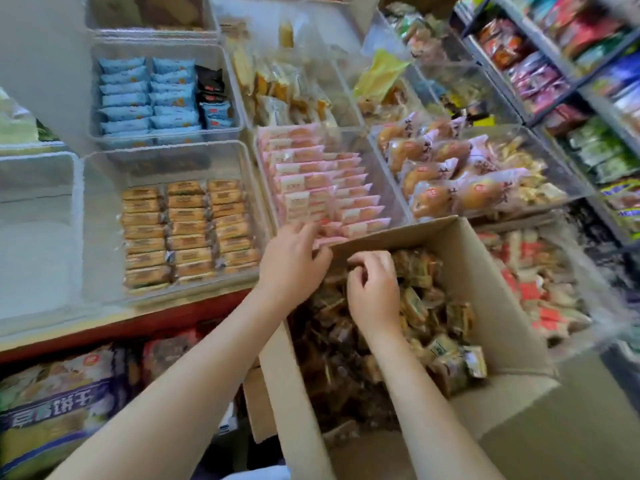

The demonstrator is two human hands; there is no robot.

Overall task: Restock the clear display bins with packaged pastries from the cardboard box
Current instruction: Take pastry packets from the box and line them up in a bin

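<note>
The left hand (pixel 294 258) pinches a pink packet (pixel 329 241) at the cardboard box (pixel 485 271) rim, while the right hand (pixel 374 289) curls onto pastries (pixel 433 306) inside.

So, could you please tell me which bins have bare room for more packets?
The orange-packet bin is bare along its back and left. The far-left bin looks unfilled. The pink-packet bin and bun bin are crowded.
</note>
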